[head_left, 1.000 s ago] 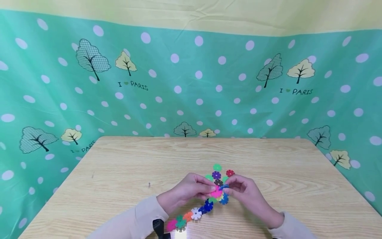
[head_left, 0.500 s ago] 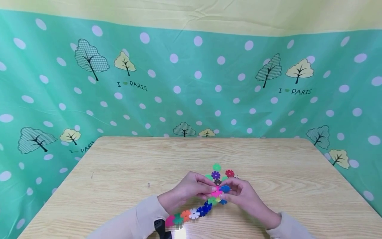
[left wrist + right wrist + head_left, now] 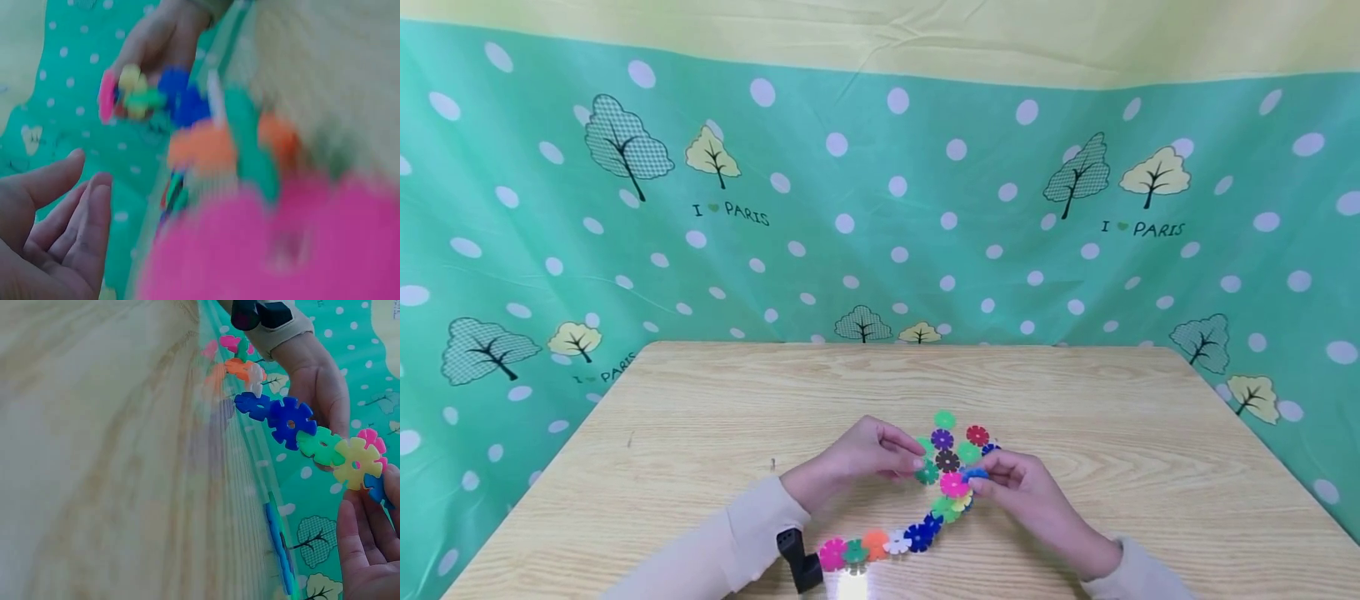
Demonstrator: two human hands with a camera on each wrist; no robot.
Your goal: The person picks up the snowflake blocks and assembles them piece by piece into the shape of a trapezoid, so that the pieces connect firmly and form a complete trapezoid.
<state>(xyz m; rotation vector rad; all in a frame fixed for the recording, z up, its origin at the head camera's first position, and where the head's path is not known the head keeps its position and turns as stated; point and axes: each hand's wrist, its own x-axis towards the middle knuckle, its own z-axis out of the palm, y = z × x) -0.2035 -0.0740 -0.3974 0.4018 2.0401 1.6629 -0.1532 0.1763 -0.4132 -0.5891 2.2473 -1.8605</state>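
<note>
A chain of flower-shaped plastic discs, notched and slotted together, runs from a pink disc [image 3: 832,554] near the left wrist through green, orange, white, dark blue, light green and yellow ones to another pink disc [image 3: 954,484]. At that far end my right hand [image 3: 1037,508] pinches a blue disc [image 3: 975,475] between thumb and fingers; the right wrist view shows this blue disc [image 3: 376,487] beside the yellow disc [image 3: 347,472]. My left hand [image 3: 859,457] is off the chain, to its left, and the left wrist view shows nothing between its parted thumb and fingers [image 3: 94,231].
Behind the hands, several more flower discs lie on the wooden table [image 3: 715,417]: purple [image 3: 942,439], brown [image 3: 947,461], red [image 3: 977,435], and light green [image 3: 944,419]. A black camera mount [image 3: 797,560] sits at the left wrist, close to the chain's end. A green dotted curtain [image 3: 895,250] hangs behind.
My left hand has let go of the pink disc and drawn away to the left. The right hand still pinches the blue disc, and more of the brown and green discs behind now shows.
</note>
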